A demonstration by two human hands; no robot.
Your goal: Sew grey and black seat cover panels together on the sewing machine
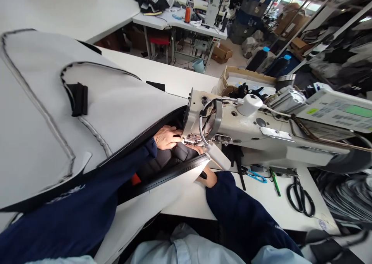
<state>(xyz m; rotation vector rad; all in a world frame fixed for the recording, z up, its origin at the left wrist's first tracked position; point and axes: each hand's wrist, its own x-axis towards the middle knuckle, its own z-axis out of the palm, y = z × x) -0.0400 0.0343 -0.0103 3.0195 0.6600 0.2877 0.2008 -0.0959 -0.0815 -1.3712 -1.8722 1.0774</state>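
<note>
My left hand [167,137] is closed on black, padded fabric of a large sewn cover [124,89], right beside the needle area of a sewing machine [193,111]. The cover's pale grey backing faces up, with black edging and ridged seams. My right hand [209,178] reaches in from the right under a stitched black edge [174,174] of the cover. Its fingers are mostly hidden by that flap and the machine's lamp [217,157]. The black fabric lies bunched between both hands.
Black-handled scissors [300,198], a green pen [275,182] and blue thread snips [257,176] lie on the table to the right. A control panel [343,108] and a cardboard box [250,76] stand behind the machine. Farther back is another sewing table [159,21].
</note>
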